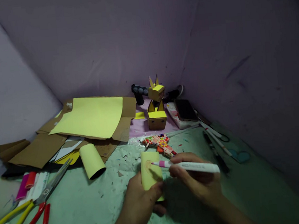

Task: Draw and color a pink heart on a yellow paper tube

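**Marker tip on a yellow block**

At lower centre, the left hand grips a yellow block between thumb and fingers. The right hand pinches a white marker, its pink tip touching the block's face. Scissors lie lower left.

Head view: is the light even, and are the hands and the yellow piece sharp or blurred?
Head view: the light is dim and uneven, with dark corners at the right. The left hand holding the yellow piece and the right hand with the marker look slightly soft; a shadow falls under both hands. Straight wall edges bend near the borders.
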`<state>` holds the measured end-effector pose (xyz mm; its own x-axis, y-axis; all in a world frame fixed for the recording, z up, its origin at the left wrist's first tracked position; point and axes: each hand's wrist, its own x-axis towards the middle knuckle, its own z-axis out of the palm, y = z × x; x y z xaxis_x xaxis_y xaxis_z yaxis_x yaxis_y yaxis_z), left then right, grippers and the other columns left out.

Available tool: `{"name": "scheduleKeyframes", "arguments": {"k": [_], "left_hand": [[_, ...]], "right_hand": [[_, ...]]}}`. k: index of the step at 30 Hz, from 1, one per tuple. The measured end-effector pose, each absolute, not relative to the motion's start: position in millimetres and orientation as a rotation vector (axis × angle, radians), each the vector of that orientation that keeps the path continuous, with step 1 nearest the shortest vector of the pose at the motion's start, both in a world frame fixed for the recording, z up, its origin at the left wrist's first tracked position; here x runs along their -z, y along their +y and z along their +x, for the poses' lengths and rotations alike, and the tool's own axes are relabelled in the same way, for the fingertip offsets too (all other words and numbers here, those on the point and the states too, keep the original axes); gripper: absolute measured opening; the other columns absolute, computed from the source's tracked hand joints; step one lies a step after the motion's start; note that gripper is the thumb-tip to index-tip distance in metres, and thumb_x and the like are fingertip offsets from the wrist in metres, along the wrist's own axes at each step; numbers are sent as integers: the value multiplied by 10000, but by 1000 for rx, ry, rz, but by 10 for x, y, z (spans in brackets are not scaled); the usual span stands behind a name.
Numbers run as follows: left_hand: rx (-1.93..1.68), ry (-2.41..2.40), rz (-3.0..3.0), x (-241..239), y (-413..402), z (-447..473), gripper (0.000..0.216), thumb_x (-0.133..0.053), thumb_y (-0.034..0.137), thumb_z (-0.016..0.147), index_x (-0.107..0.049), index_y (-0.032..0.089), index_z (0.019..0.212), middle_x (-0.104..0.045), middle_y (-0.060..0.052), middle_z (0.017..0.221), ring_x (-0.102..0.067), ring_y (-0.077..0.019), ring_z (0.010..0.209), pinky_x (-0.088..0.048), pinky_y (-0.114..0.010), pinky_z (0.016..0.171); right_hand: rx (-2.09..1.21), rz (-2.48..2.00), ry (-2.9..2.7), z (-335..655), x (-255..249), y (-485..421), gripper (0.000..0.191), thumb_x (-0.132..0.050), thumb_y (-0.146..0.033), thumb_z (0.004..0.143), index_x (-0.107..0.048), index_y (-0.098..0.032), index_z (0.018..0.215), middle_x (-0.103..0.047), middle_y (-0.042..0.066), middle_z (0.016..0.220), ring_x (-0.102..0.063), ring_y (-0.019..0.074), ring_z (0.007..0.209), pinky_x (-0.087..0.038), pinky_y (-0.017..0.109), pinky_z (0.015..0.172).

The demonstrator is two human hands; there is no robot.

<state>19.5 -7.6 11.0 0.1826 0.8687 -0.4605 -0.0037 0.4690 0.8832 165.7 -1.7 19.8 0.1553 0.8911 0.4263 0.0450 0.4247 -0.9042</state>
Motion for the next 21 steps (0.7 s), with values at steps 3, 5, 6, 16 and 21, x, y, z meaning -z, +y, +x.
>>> {"name": "scheduleKeyframes", "arguments": {"k": [3, 5, 6, 16, 21], "left_hand": [[-735, 1266, 876, -91, -51, 204, 437, -707, 324, 662, -579, 100, 1014, -628, -46, 718, -627, -167, 550, -522, -231, 410], [-748, 1275, 884, -73, -44, 205, 402, -696, 309, 658, -585, 105, 986, -632, -48, 719, -639, -183, 566, -531, -244, 410], [-755, 1276, 895, -68, -45, 204, 384, -686, 303, 662, -588, 107, 977, -630, -46, 716, -641, -187, 573, -535, -247, 413], [-778, 1260, 917, -55, -74, 201, 427, -667, 352, 662, -590, 103, 1001, -625, -55, 711, -636, -200, 585, -527, -258, 403], [-762, 1266, 916, -65, -69, 189, 393, -651, 315, 658, -583, 108, 985, -626, -56, 730, -641, -204, 606, -526, -256, 410]], "right_hand": [[-754, -1051, -1327, 1677, -198, -3, 37, -725, -237, 717, -696, -215, 724, -680, 4, 614, -613, 141, 508, -495, 238, 480], [-780, -1115, -1292, 1685, -181, -13, 76, -706, -289, 744, -718, -215, 752, -667, 10, 582, -613, 155, 501, -496, 264, 486], [-790, -1133, -1287, 1687, -170, -20, 104, -697, -311, 756, -732, -215, 774, -669, 18, 580, -621, 167, 508, -500, 281, 496], [-658, -1018, -1492, 1690, -163, 9, 108, -650, -235, 800, -755, -249, 822, -709, 29, 637, -653, 196, 582, -534, 341, 590], [-612, -1004, -1571, 1712, -125, 33, 125, -648, -203, 809, -744, -253, 872, -741, 25, 713, -681, 184, 631, -542, 305, 594]]}}
